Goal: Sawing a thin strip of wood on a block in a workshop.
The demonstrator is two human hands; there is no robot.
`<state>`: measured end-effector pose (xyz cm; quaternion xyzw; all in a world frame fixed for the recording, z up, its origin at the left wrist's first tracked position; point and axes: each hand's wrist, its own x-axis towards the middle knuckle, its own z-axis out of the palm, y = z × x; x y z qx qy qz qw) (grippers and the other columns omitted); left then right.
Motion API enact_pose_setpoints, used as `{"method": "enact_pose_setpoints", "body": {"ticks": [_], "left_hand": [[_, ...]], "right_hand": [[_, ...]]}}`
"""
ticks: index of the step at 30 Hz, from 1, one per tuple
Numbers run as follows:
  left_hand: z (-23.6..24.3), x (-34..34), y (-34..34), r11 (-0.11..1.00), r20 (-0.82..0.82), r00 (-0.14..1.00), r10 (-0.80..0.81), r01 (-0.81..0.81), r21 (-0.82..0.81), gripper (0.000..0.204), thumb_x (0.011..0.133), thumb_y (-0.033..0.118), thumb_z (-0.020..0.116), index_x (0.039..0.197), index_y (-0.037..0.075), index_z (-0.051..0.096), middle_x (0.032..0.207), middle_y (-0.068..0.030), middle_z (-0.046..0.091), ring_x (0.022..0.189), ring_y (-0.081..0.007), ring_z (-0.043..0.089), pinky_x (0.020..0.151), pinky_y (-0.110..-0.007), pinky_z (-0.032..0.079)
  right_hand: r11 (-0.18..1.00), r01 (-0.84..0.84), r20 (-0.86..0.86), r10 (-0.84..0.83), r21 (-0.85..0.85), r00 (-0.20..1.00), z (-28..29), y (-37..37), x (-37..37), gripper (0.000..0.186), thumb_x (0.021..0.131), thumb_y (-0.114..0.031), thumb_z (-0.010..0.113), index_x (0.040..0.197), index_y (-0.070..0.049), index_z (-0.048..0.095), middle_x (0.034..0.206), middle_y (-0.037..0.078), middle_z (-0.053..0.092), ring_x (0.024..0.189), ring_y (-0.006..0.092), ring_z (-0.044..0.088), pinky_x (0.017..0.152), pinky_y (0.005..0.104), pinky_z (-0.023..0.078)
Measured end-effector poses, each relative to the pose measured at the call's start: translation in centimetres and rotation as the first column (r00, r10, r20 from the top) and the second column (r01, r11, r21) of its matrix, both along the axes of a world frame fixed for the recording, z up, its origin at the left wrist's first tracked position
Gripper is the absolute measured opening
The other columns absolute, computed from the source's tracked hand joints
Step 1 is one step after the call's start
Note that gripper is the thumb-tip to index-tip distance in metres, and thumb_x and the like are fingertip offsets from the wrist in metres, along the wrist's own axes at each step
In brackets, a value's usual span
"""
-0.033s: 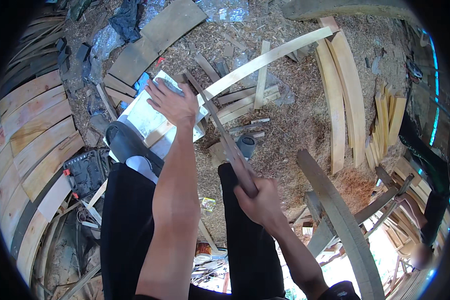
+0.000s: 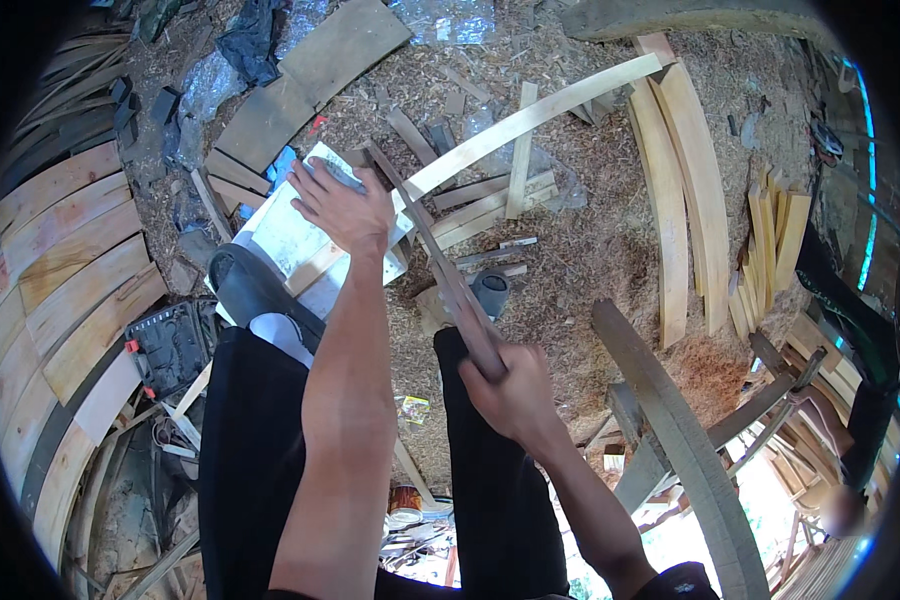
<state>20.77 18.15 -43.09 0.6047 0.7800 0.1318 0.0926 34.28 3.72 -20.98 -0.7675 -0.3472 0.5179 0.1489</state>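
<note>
My left hand (image 2: pixel 345 200) rests with fingers spread on a pale board (image 2: pixel 292 240) under the curved light wood strip's (image 2: pixel 495 135) near end. My right hand (image 2: pixel 510 395) grips the handle of a long, narrow, dark brownish tool (image 2: pixel 455 290), possibly a saw, which slants up beside that end; whether it touches the strip I cannot tell. My left foot, in a grey shoe (image 2: pixel 245 285), is against the pale board. A grey cylindrical object (image 2: pixel 490 295) lies beyond the tool, near my right leg.
Stacked planks (image 2: pixel 70 290) line the left, beside a black toolbox (image 2: pixel 170 340). Curved boards (image 2: pixel 670 200) and short slats (image 2: pixel 780 250) lie at right. A thick curved beam (image 2: pixel 670 420) stands near my right arm. Another person (image 2: pixel 860 360) works at the far right. Shavings and offcuts litter the ground.
My right hand and the tool have shifted very slightly to the left and upward. My left hand looks almost unmoved.
</note>
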Motion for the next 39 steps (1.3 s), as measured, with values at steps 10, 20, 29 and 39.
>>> {"method": "enact_pose_setpoints", "body": {"ticks": [10,20,29,39], "left_hand": [[-0.7,0.3,0.4,0.999,-0.028,0.999,-0.018,0.017,-0.046,0.066,0.087,0.035,0.051,0.14,-0.003,0.038,0.154,-0.0229,0.026,0.147,-0.0376,0.016,0.118,-0.056,0.012],[0.1,0.0,0.0,1.0,-0.008,1.0,-0.001,0.001,-0.014,0.065,0.087,0.032,0.049,0.14,-0.004,0.038,0.154,-0.024,0.026,0.147,-0.0372,0.015,0.118,-0.055,0.01],[-0.3,0.3,0.2,1.0,-0.027,1.0,-0.008,0.007,-0.026,0.066,0.087,0.031,0.05,0.141,-0.005,0.037,0.154,-0.0239,0.026,0.147,-0.038,0.016,0.118,-0.055,0.01],[-0.5,0.2,0.3,1.0,-0.009,1.0,0.02,-0.02,-0.023,0.066,0.086,0.032,0.051,0.14,-0.005,0.037,0.154,-0.0233,0.027,0.147,-0.0365,0.015,0.118,-0.055,0.01]], "right_hand": [[0.999,-0.032,0.052,0.031,0.015,0.998,-9.7,11.4,-2.3,0.038,0.08,-0.029,0.065,0.082,0.009,0.067,0.072,0.03,0.062,0.076,0.045,0.065,0.069,0.0484,0.052],[1.0,0.023,-0.014,-0.023,-0.016,1.0,2.4,-1.8,1.0,0.022,0.079,-0.018,0.067,0.081,0.004,0.067,0.058,0.021,0.059,0.056,0.03,0.067,0.058,0.0372,0.05],[0.997,0.016,0.001,-0.016,0.07,1.0,-5.5,3.7,-1.1,0.028,0.078,-0.021,0.066,0.07,0.006,0.064,0.059,0.023,0.06,0.061,0.0388,0.065,0.06,0.0424,0.05],[0.998,0.001,-0.048,0.002,0.065,0.999,-3.7,3.2,0.4,0.027,0.079,-0.022,0.065,0.075,0.004,0.067,0.065,0.024,0.061,0.063,0.0397,0.065,0.063,0.0423,0.052]]}}
